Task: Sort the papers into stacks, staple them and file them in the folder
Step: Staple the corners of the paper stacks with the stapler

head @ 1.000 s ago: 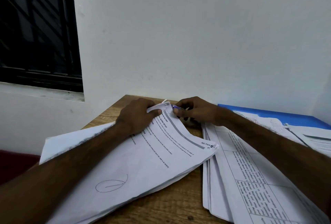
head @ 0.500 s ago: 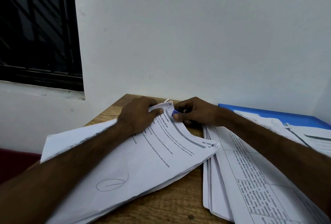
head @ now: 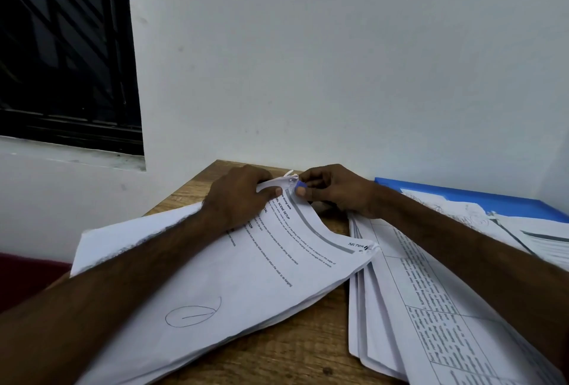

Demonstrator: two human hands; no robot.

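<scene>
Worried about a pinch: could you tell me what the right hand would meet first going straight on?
Probably the left hand, gripping the printed stack by its corner beside the right hand and its small blue item; depth unclear.

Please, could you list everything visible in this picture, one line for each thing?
printed stack: one, white, table's left
second stack: one, white, table's right
folder: one, blue, far right
loose sheets: several, white, on the folder
small object: one, blue, between right fingers
table: one, brown wood, under papers
window: one, dark, upper left
wall: one, white, behind the table
left hand: one, grips the printed stack's far corner
right hand: one, pinches the small object
</scene>
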